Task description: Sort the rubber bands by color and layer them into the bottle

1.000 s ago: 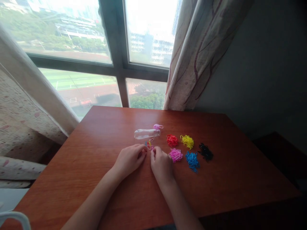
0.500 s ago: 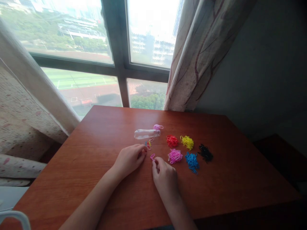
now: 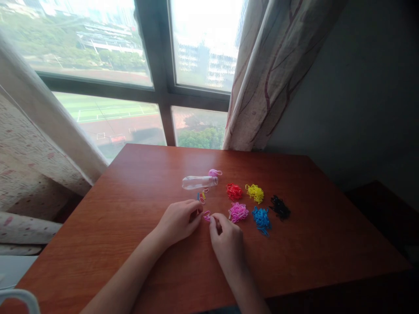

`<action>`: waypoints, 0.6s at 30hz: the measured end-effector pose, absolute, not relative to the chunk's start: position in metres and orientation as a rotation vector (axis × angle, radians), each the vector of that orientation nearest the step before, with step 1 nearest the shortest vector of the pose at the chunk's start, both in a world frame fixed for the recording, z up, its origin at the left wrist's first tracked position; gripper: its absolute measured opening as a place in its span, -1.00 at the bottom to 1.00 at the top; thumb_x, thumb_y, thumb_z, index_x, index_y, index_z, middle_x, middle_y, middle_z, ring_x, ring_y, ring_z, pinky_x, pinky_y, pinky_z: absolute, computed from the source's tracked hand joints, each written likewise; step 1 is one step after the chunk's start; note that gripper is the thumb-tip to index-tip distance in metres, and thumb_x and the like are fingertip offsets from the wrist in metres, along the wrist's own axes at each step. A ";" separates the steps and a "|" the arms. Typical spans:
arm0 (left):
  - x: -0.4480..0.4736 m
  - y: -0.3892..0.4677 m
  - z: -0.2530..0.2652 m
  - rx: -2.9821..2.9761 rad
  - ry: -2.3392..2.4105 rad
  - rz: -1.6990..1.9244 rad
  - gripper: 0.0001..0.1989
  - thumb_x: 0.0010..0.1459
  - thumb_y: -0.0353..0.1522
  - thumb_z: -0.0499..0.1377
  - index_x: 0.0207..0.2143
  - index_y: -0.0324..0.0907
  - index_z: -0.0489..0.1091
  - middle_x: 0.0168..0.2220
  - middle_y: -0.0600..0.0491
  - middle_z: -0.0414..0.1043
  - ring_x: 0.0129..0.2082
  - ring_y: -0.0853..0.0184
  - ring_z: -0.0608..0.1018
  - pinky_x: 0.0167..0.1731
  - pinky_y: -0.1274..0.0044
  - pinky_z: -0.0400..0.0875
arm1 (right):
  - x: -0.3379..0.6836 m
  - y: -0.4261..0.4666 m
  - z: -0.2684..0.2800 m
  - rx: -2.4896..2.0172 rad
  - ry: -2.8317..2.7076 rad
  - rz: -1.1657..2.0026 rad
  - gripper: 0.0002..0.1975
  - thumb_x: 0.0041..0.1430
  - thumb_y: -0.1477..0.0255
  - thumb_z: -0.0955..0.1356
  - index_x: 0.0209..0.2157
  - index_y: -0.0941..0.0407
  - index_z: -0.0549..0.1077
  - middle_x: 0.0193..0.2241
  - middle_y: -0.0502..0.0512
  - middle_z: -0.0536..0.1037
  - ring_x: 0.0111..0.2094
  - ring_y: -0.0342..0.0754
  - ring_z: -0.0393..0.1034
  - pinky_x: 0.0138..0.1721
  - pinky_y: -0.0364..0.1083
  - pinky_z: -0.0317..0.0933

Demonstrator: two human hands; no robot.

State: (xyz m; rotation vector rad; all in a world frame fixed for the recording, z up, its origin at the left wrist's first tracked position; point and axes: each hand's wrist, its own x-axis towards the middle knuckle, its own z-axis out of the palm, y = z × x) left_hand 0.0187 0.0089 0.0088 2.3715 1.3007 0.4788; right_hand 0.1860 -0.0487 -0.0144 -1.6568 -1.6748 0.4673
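Note:
A small pink rubber band (image 3: 207, 215) lies between the fingertips of my two hands, low over the table. My right hand (image 3: 226, 233) is closed in a pinch at the band's right end. My left hand (image 3: 180, 220) comes in from the left with its fingers curled and thumb close to the index finger; whether anything is between them is hidden. Just beyond my left fingertips lie a few loose coloured rubber bands (image 3: 203, 196). Right of my right hand sits a pile of pink rubber bands (image 3: 238, 212), with a blue pile (image 3: 261, 219) beside it.
Farther back lie a red pile (image 3: 234, 192), a yellow pile (image 3: 255, 193) and a black pile (image 3: 279, 207) of bands. A clear bottle (image 3: 199, 182) lies on its side by a pink round piece with a loop (image 3: 214, 173). The wooden table (image 3: 131, 183) meets a window and curtains.
My left hand has shifted slightly right and nearer to me, closer to the right hand. The pink band now lies lower and flatter between the fingertips. The view has moved a little.

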 end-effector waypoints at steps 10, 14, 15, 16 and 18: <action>0.022 0.006 0.014 2.299 1.141 0.526 -0.82 0.26 -0.29 0.07 -0.23 -0.14 0.44 -0.41 0.09 0.48 -0.44 0.39 0.47 -0.41 0.61 0.30 | 0.188 -0.048 -0.015 -1.601 -1.595 0.508 -0.78 0.29 0.42 0.25 -0.35 0.09 0.51 -0.46 0.02 0.59 -0.46 -0.09 0.46 -0.40 -0.19 0.13; 0.021 0.007 0.011 2.343 1.184 0.505 -0.85 0.23 -0.38 0.07 -0.23 -0.13 0.43 -0.30 0.06 0.54 -0.34 0.35 0.54 -0.32 0.58 0.34 | 0.188 -0.048 -0.015 -1.569 -1.534 0.542 -0.80 0.29 0.41 0.26 -0.33 0.09 0.52 -0.45 0.01 0.60 -0.46 -0.10 0.47 -0.38 -0.20 0.17; 0.021 0.008 0.010 2.352 1.194 0.497 -0.85 0.23 -0.39 0.06 -0.23 -0.13 0.43 -0.28 0.05 0.54 -0.31 0.34 0.55 -0.30 0.58 0.35 | 0.188 -0.049 -0.014 -1.560 -1.520 0.549 -0.80 0.28 0.41 0.26 -0.31 0.10 0.52 -0.44 0.02 0.60 -0.45 -0.11 0.48 -0.38 -0.20 0.19; 0.020 0.009 0.009 2.359 1.204 0.488 -0.85 0.24 -0.39 0.05 -0.24 -0.13 0.42 -0.27 0.05 0.54 -0.30 0.33 0.56 -0.29 0.57 0.35 | 0.188 -0.049 -0.014 -1.553 -1.510 0.552 -0.80 0.28 0.41 0.26 -0.30 0.10 0.52 -0.43 0.02 0.60 -0.45 -0.11 0.48 -0.37 -0.20 0.20; 0.019 0.010 0.008 2.374 1.224 0.469 -0.84 0.26 -0.38 0.03 -0.24 -0.13 0.41 -0.27 0.04 0.54 -0.29 0.32 0.56 -0.29 0.57 0.35 | 0.189 -0.052 -0.014 -1.550 -1.505 0.543 -0.80 0.28 0.40 0.27 -0.28 0.10 0.53 -0.43 0.03 0.60 -0.46 -0.11 0.49 -0.37 -0.21 0.22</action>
